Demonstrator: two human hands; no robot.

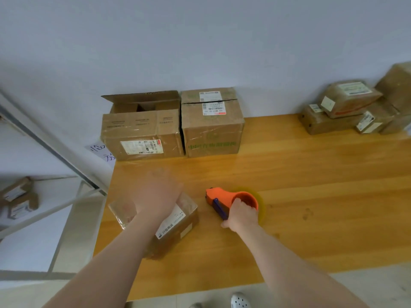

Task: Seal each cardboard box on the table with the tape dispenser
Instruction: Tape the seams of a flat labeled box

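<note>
Describer: Table (300,196) of pale wood lies under the orange tape dispenser (231,197), which sits near the front edge. Well beyond the dispenser, against the wall, two large cardboard boxes stand touching. The open box (142,132) has its flaps up, and the shut box (211,127) shows a dark gap along its top seam. Both look unsealed, probably waiting their turn. Far to the right of the dispenser is a stack of parcels (347,107). Just left of it lies the small box (175,225).

Listener: And the hands?

Describer: The right hand (241,215) has its fingers curled round the dispenser's handle, likely to lift it. The left hand (160,192) is over the small box, probably to steady it for taping. Blur hides whether its fingers are spread or curled.

Listener: Any writing?

Describer: The boxes carry white shipping labels with barcodes, too small to read. The shut box has green Chinese print on its front, which I cannot make out. A paper note (101,152), left of and beyond the dispenser, has handwritten Chinese characters, partly cut off.
</note>
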